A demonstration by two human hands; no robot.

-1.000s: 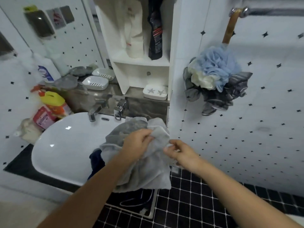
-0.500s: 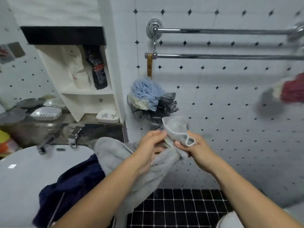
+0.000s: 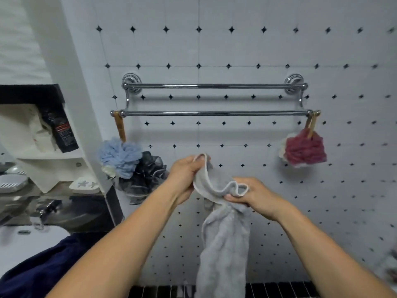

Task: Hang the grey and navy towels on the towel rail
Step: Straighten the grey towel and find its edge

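The grey towel [image 3: 223, 233] is held below the towel rail [image 3: 214, 113] by one hem: the left hand [image 3: 184, 175] is closed on a corner, the right hand [image 3: 255, 195] on the gathered edge. If the bunched cloth is not spread, a lopsided hang and a slide off the bar are likely. The navy towel [image 3: 43, 269] is left on the sink surface [image 3: 19, 246], lower left. White tiled walls are seen, with bath puffs [image 3: 120, 157] hung from the rail ends.

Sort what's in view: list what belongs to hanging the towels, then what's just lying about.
Job:
grey towel, gripped by both hands
navy towel, on the basin
towel rail
left hand
right hand

Lying about:
blue-and-grey bath puff
red bath puff
soap dish with stars
dark tube on the shelf
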